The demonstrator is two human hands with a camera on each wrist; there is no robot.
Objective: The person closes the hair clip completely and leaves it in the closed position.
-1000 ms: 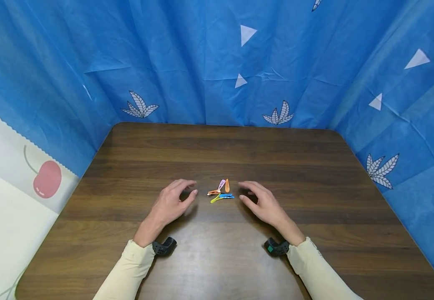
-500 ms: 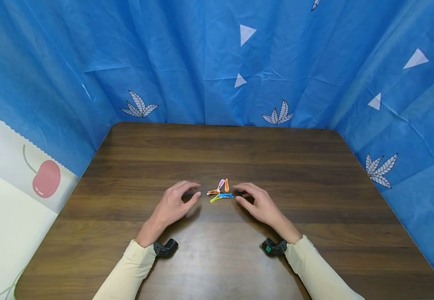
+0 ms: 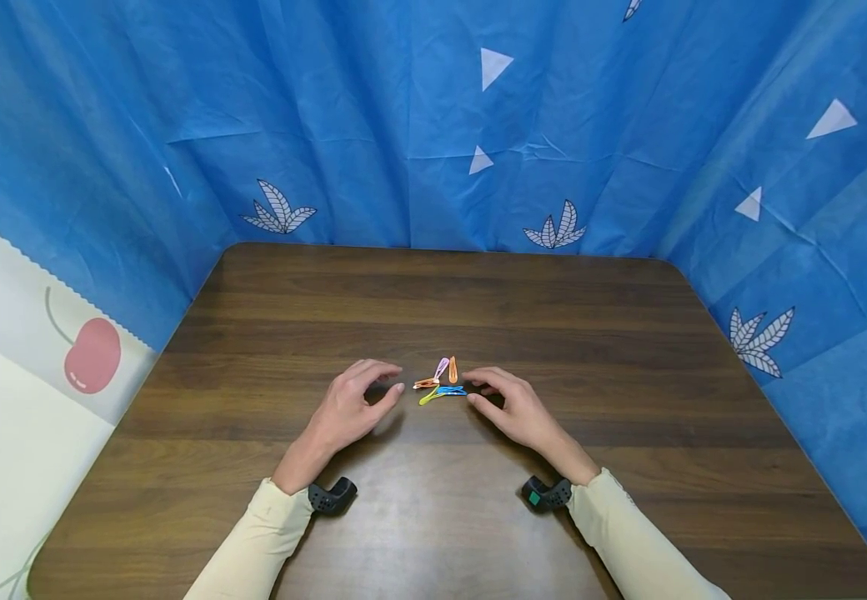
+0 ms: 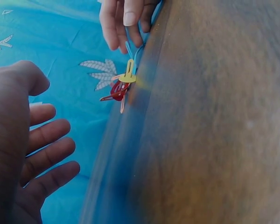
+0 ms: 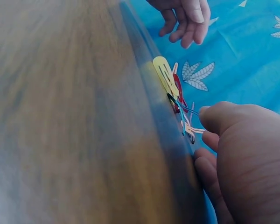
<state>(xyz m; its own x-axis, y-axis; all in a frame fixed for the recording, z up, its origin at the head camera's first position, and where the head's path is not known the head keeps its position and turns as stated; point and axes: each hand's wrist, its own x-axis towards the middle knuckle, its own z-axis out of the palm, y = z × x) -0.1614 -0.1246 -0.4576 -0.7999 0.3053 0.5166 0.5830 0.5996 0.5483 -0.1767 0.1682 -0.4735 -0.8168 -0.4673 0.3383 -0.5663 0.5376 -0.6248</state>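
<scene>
Several snap hair clips lie in a small loose group mid-table in the head view. Among them are a yellow clip (image 3: 428, 398), a blue clip (image 3: 453, 390), a purple clip (image 3: 442, 367) and an orange clip (image 3: 453, 371). A red clip (image 4: 118, 90) shows behind the yellow one in the left wrist view. My left hand (image 3: 349, 406) hovers just left of the group, fingers relaxed, holding nothing. Opposite it, my right hand (image 3: 521, 407) has its thumb tip right beside the blue clip, its fingers loosely bent around no object.
A dark wooden table (image 3: 433, 308) with rounded corners carries the clips. Blue patterned curtains (image 3: 403, 125) hang behind it and to the right. At the left is a pale cloth (image 3: 28, 333) with a cherry print. Each wrist wears a black camera band (image 3: 332, 497).
Both hands have drifted inward toward the hair clips, the left to the right and the right to the left. The clips have stayed in place.
</scene>
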